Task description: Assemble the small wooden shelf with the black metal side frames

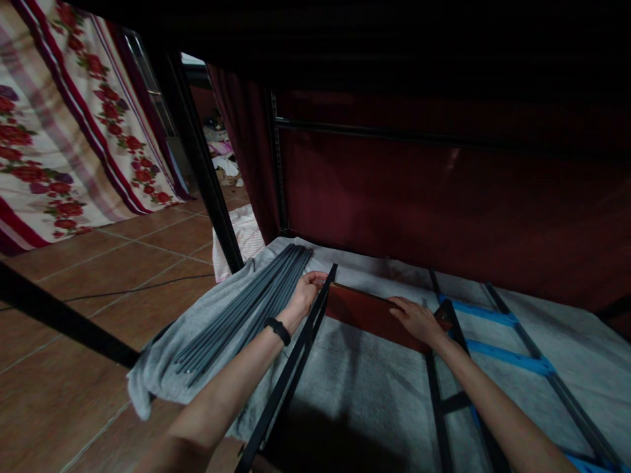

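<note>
A reddish-brown board (367,314) stands on edge between two black metal side frames. At its left end, my left hand (309,289) is closed with fingertips pinched against the left black frame (300,358); anything small in them is hidden. My left wrist wears a dark band (277,331). Over the board's right part lies my right hand (418,320), fingers across the top edge and thumb on the near face, gripping it. The right black frame (458,328) rises just beside that wrist, and the forearm covers part of it.
Left of the frame, a bundle of grey rods (251,309) lies on the grey cloth (367,374). A black ladder-like frame with blue crosspieces (510,358) lies at the right. Black posts (207,164), a dark overhead structure and a maroon curtain (394,190) enclose the space.
</note>
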The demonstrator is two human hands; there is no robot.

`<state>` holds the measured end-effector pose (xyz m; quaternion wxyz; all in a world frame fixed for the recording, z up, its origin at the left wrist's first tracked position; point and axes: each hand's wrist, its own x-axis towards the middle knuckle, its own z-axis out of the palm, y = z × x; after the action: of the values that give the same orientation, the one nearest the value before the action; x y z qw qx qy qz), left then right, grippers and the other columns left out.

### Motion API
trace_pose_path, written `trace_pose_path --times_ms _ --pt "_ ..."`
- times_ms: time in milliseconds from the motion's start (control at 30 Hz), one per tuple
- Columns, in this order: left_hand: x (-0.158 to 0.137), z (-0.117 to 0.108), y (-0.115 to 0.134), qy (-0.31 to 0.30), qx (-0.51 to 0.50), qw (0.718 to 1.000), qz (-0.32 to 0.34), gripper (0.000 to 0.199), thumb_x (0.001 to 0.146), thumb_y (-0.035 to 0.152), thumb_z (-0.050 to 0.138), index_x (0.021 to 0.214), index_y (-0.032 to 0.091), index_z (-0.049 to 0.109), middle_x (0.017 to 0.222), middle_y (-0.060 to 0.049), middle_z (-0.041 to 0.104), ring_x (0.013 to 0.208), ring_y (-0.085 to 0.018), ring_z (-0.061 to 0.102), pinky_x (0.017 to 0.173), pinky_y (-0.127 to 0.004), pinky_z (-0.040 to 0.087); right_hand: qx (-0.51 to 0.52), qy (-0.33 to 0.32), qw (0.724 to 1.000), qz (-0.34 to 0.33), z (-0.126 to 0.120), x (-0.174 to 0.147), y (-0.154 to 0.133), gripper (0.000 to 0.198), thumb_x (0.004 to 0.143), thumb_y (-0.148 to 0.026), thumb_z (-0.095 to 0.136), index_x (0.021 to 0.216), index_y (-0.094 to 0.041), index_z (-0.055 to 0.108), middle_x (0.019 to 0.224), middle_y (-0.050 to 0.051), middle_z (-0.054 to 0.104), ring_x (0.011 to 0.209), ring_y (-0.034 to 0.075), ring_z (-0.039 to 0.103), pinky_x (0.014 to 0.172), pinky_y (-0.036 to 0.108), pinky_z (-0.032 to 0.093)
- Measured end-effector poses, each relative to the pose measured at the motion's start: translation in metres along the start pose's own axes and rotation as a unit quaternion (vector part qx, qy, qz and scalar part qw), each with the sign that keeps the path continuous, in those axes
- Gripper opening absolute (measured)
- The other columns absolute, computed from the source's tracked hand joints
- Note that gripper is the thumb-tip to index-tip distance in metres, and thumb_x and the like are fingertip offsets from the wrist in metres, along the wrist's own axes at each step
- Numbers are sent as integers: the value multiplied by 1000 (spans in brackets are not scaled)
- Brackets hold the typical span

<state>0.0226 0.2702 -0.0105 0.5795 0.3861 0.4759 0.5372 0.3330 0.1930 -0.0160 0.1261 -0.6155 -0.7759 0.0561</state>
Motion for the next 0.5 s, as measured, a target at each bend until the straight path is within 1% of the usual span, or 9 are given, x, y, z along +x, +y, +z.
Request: trace_pose_path --times_ms 67,133,200,233,300,367,400,433,500 --pt "0 1 1 15 -3 1000 -1 19 71 19 72 89 17 66 70 -1 67 58 -12 62 56 -22 47 -5 -5 1000 1 -1 0 -1 41 100 -35 36 132 -25 59 134 6 64 114 27 65 95 45 51" --pt "0 2 1 30 5 1000 -8 12 73 22 72 79 16 64 63 -1 63 52 -11 57 51 -22 43 -7 -7 1000 0 -1 0 -1 41 100 -35 36 132 -24 59 134 6 64 115 27 65 96 45 51" --pt "0 2 1 31 14 999 -15 15 73 22 73 68 15 60 55 0 58 46 -10 52 47 -22 40 -7 -4 1000 0 -1 0 -1 41 100 -35 36 132 -24 59 134 6 64 115 27 65 97 45 51" --pt "0 3 1 29 15 999 -15 14 72 20 72 66 15 60 55 0 58 45 -10 51 47 -22 39 -6 -4 1000 0 -1 -1 -1 41 100 -35 36 132 -25 58 134 6 64 115 27 65 97 44 51" --pt "0 3 1 24 8 1000 -12 8 70 15 71 73 15 63 61 -1 62 50 -11 55 50 -22 42 -4 -3 1000 -2 -1 -1 -1 41 100 -35 36 132 -25 59 133 5 65 114 26 66 96 44 51" --pt "1 2 1 24 2 1000 -12 14 70 15 71 83 16 65 67 -1 65 55 -12 59 53 -22 44 -4 1 1000 -6 0 -1 0 41 100 -35 36 132 -26 59 133 6 65 113 26 66 96 45 51" --pt "1 1 0 27 2 1000 -15 15 71 18 72 84 16 64 67 -1 65 55 -12 59 54 -23 45 -4 5 1000 -8 0 -1 0 41 100 -35 36 131 -25 59 133 6 65 114 26 65 97 45 51" --pt "1 0 -1 29 5 999 -21 15 72 21 72 83 16 64 64 -1 63 53 -12 58 53 -23 44 -4 7 1000 -10 0 -1 0 41 100 -34 36 131 -24 60 133 7 65 115 27 65 98 46 51" --pt "1 -2 -2 28 16 999 -32 17 74 28 73 73 16 61 57 -1 59 47 -12 53 49 -24 41 -2 10 1000 -11 -1 -1 -1 41 99 -34 37 132 -23 60 134 7 64 117 27 64 98 45 50"
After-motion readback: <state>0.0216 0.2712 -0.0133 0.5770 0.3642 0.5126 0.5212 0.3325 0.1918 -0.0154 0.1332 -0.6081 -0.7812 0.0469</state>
